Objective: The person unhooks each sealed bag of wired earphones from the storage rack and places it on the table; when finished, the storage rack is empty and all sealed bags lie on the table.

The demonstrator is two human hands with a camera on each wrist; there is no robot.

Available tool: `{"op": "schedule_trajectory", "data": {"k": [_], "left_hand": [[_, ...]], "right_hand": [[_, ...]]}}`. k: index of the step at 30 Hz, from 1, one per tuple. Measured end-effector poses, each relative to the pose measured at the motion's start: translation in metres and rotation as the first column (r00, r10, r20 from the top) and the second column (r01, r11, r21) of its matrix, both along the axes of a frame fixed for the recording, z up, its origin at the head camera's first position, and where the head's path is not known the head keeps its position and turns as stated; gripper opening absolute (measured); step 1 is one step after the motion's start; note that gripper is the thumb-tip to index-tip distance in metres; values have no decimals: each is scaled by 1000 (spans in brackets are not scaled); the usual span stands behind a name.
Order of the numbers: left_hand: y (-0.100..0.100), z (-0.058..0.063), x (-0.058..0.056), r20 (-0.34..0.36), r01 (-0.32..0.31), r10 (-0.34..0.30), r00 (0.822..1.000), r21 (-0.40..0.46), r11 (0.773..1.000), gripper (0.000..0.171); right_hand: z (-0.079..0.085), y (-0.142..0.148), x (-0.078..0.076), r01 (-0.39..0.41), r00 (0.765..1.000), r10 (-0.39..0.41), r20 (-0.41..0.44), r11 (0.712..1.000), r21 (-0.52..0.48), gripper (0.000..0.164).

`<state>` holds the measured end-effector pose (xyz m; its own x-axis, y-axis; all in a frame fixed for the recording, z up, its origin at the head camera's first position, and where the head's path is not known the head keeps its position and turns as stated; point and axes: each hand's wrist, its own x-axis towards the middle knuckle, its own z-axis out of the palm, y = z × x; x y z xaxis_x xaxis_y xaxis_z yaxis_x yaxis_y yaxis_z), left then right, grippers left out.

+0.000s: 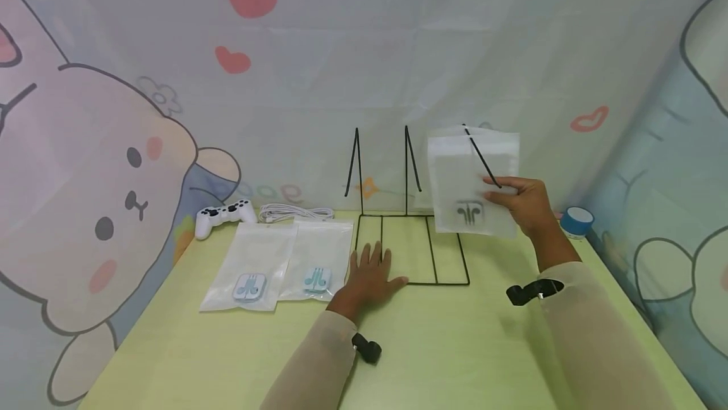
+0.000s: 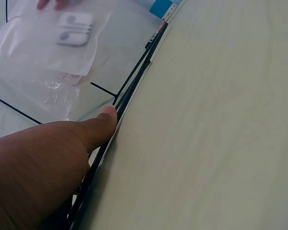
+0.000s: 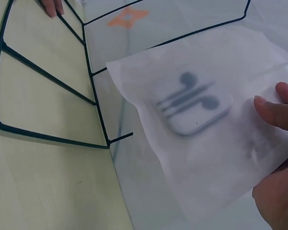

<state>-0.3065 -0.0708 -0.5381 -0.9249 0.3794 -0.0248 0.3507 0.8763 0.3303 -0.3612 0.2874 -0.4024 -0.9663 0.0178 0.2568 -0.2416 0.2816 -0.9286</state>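
A black wire display rack (image 1: 436, 283) stands against the back wall, with prongs rising from its base. My left hand (image 1: 370, 278) rests on the left front of the base, fingers spread; in the left wrist view the thumb lies on the black wire. At the rightmost prong my right hand (image 1: 523, 203) pinches the right side of a frosted plastic bag (image 1: 455, 173) by the prong's tip. White earphones in a flat case (image 3: 194, 103) show through this bag. Behind it, the left wrist view shows another clear bag (image 2: 36, 93).
Left of the rack lie two more frosted bags (image 1: 250, 249) (image 1: 335, 239) with earphone cases in them. Behind them are a white game controller (image 1: 224, 214) and a coiled white cable (image 1: 296, 213). A blue tape roll (image 1: 577, 222) sits at the back right corner.
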Motion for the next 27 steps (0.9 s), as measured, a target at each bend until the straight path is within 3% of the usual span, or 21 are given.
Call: {"op": "schedule_trajectory", "data": {"k": [3,13,27], "left_hand": [[0,1,0,-4,3,-3,1000,-4,1000,90],[1,2,0,-7,5,-5,1000,-12,1000,90],[0,0,-1,1,0,0,1000,-12,1000,91]], "right_hand": [[2,5,3,8,1000,-8,1,999,43,40],[10,20,13,-52,999,52,-11,997,50,36],[14,32,34,-44,994,65,-86,973,227,39]]}}
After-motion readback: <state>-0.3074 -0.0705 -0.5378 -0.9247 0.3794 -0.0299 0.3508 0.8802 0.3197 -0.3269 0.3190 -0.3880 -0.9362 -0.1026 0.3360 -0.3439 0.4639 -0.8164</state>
